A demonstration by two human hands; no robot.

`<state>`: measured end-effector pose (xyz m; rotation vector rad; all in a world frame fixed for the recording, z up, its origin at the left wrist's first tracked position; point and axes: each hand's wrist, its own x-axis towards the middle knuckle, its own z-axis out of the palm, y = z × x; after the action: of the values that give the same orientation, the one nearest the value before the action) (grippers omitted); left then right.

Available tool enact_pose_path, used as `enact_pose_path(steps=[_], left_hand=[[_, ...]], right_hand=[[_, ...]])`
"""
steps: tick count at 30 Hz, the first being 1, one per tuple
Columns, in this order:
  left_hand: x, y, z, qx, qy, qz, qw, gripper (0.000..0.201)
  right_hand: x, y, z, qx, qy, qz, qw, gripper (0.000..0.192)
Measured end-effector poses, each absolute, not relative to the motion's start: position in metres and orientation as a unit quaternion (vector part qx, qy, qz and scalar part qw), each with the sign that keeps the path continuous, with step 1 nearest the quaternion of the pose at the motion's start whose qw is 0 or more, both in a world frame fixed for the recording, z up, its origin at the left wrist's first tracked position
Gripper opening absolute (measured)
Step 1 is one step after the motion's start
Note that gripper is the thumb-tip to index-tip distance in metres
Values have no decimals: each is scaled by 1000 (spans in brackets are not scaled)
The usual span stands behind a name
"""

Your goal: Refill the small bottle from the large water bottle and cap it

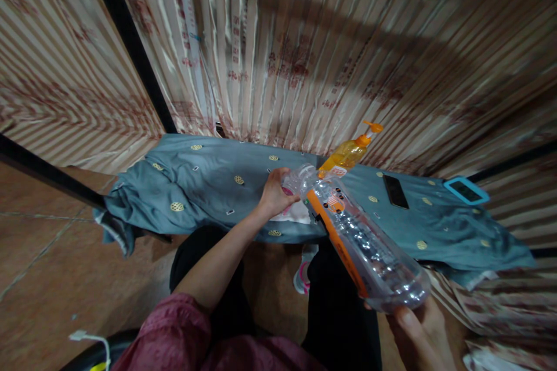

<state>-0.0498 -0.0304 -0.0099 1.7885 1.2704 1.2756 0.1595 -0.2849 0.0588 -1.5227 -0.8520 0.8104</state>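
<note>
Brown tiled floor (52, 278) underfoot, white cable (89, 337) at 7 o'clock. Nearest, at 5 o'clock, right hand (420, 330) cupped under the base of a clear bottle (363, 240), fingers closed on it. Bottle tilted, neck pointing toward 11 o'clock, orange label strip along one side. Left hand (275, 192) at centre, fingers closed around the bottle's neck. Beyond, table draped in blue cloth (209, 185). Orange pump bottle (350, 153) just behind the neck, at 1 o'clock. Black phone (395, 191) and blue-cased phone (466, 191) lying flat at 2 o'clock. Farthest, striped curtain (304, 46).
</note>
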Motion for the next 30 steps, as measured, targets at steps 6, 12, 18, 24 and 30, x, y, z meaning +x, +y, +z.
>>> enact_pose_path(steps=[6, 12, 18, 24, 30], left_hand=[[-49, -29, -12, 672, 477, 484, 295, 63], [-50, -30, -11, 669, 477, 485, 299, 63], [-48, -29, -12, 664, 481, 487, 303, 65], [-48, -30, -11, 663, 477, 492, 302, 64], [-49, -29, -13, 664, 474, 494, 301, 66]], right_hand=[[168, -287, 49, -653, -378, 336, 564, 66], [173, -287, 45, -654, -380, 332, 564, 71], [167, -286, 48, -660, -376, 318, 568, 72], [166, -287, 48, -661, -393, 306, 561, 69], [165, -287, 50, -658, -382, 320, 565, 72]])
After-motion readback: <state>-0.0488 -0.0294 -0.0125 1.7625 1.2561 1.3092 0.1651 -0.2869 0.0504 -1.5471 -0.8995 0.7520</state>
